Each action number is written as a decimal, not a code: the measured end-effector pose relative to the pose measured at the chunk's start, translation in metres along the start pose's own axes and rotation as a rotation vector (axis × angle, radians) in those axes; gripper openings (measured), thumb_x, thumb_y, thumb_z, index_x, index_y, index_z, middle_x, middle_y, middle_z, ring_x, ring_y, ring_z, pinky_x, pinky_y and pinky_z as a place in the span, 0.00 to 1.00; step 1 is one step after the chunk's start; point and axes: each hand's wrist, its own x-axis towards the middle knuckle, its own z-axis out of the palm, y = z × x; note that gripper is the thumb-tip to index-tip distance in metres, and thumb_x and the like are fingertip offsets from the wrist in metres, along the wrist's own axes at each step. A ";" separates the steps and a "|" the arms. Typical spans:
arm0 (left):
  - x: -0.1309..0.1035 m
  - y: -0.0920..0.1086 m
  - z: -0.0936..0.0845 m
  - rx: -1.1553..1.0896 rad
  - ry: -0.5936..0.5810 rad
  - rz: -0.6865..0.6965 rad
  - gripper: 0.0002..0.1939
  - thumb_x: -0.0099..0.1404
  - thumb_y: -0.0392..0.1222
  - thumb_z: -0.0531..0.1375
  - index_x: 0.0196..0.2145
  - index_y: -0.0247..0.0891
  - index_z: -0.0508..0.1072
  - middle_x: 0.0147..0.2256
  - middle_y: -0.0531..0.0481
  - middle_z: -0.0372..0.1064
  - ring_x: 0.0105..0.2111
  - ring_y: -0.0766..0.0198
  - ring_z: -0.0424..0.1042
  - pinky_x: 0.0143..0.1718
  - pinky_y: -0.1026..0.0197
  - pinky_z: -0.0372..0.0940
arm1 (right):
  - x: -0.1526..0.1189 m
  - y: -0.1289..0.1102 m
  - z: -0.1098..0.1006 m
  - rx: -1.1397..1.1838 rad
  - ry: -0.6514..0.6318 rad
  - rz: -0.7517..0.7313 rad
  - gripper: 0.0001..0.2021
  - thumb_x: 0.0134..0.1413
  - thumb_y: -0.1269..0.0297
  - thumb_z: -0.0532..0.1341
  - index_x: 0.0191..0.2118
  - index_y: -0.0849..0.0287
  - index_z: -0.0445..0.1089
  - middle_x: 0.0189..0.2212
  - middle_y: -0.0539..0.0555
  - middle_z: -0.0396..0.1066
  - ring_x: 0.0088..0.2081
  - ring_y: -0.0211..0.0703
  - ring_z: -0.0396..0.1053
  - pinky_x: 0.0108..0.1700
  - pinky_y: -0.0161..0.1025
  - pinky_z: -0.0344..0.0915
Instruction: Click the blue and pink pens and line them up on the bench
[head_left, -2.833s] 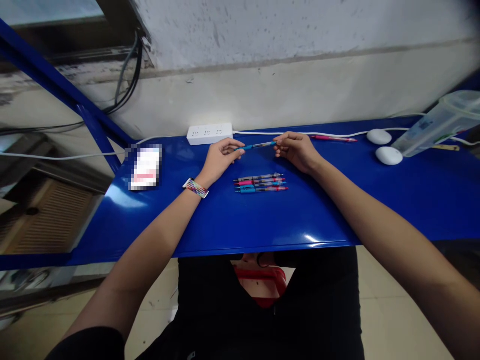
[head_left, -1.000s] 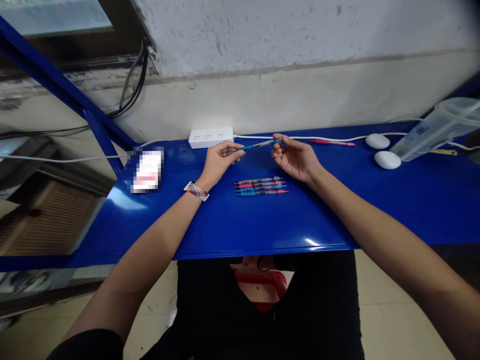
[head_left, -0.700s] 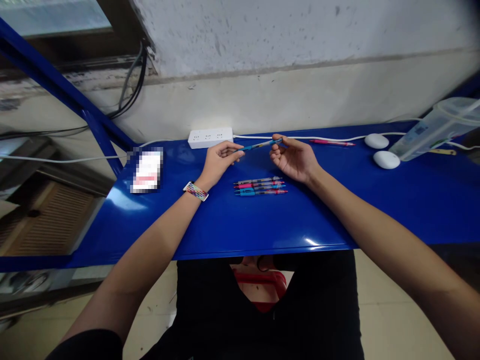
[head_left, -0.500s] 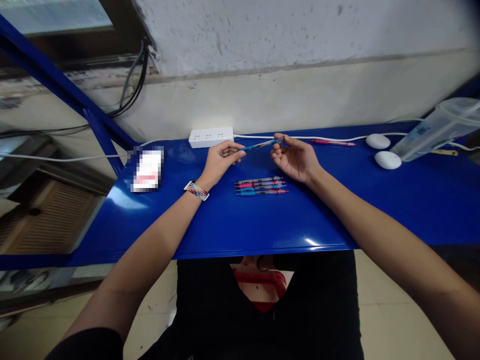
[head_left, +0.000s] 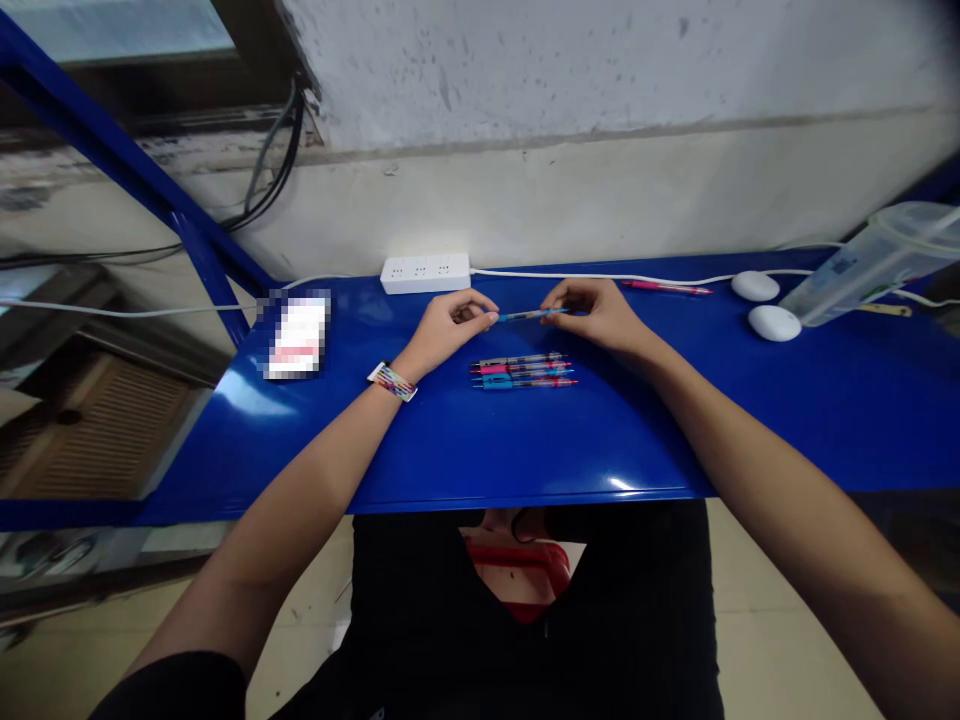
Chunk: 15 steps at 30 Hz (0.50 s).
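Note:
Between my two hands a blue pen (head_left: pixel 522 315) with a clear barrel is held level above the desk. My left hand (head_left: pixel 450 328) pinches its left end between thumb and fingers. The other end sits in the closed fingers of my right hand (head_left: pixel 594 312). Just below, a row of several pens (head_left: pixel 521 370) in grey, pink and blue lies side by side on the blue desk (head_left: pixel 480 450). Behind my right hand, a pink pen (head_left: pixel 667 287) lies by itself near the wall.
A white power strip (head_left: pixel 425 273) stands against the wall, its cable running right. Two white rounded devices (head_left: pixel 775 322) and a clear plastic container (head_left: pixel 862 265) are at the right. A blurred-out white object (head_left: pixel 300 335) lies at the left, near the blue frame post (head_left: pixel 206 260).
My right hand has turned over, palm now downward, with its fingers around the pen's right end. The held pen has become more level. My left hand has shifted slightly right.

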 end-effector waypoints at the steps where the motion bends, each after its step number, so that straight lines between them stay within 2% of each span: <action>1: -0.001 0.001 0.000 0.060 -0.025 0.014 0.07 0.69 0.48 0.71 0.40 0.44 0.85 0.33 0.47 0.81 0.34 0.57 0.76 0.40 0.52 0.70 | -0.001 0.000 -0.002 -0.045 -0.042 -0.004 0.05 0.53 0.67 0.76 0.36 0.57 0.83 0.34 0.55 0.82 0.35 0.45 0.75 0.43 0.43 0.73; 4: -0.003 0.002 0.000 0.227 -0.079 0.087 0.05 0.69 0.47 0.70 0.36 0.47 0.85 0.33 0.48 0.82 0.40 0.52 0.76 0.47 0.48 0.68 | -0.003 0.001 -0.005 -0.122 -0.148 -0.018 0.03 0.54 0.68 0.75 0.36 0.58 0.83 0.36 0.57 0.83 0.36 0.45 0.76 0.44 0.44 0.72; 7: -0.003 0.000 -0.001 0.281 -0.142 0.140 0.04 0.68 0.44 0.69 0.34 0.48 0.84 0.33 0.49 0.82 0.43 0.50 0.75 0.49 0.48 0.67 | -0.002 0.003 -0.006 -0.186 -0.218 -0.021 0.03 0.57 0.67 0.73 0.37 0.57 0.84 0.37 0.56 0.84 0.37 0.47 0.77 0.44 0.45 0.71; 9: -0.003 -0.002 -0.002 0.295 -0.174 0.157 0.04 0.68 0.42 0.69 0.33 0.48 0.84 0.35 0.49 0.83 0.43 0.50 0.75 0.49 0.48 0.67 | -0.002 -0.005 -0.007 -0.240 -0.231 -0.031 0.03 0.58 0.66 0.72 0.38 0.55 0.85 0.38 0.55 0.85 0.39 0.49 0.78 0.46 0.47 0.72; 12: -0.004 -0.003 -0.003 0.337 -0.198 0.153 0.03 0.67 0.43 0.69 0.34 0.48 0.84 0.36 0.49 0.83 0.45 0.49 0.74 0.52 0.47 0.65 | -0.018 -0.041 -0.011 -0.287 -0.150 -0.068 0.03 0.59 0.65 0.72 0.35 0.53 0.86 0.36 0.54 0.85 0.40 0.52 0.79 0.48 0.49 0.73; 15: -0.004 -0.002 -0.004 0.382 -0.219 0.132 0.02 0.66 0.44 0.70 0.34 0.47 0.83 0.36 0.50 0.82 0.47 0.48 0.73 0.57 0.44 0.61 | -0.062 -0.095 -0.015 -0.230 -0.156 -0.007 0.08 0.63 0.59 0.74 0.31 0.49 0.84 0.32 0.53 0.83 0.37 0.53 0.79 0.44 0.49 0.75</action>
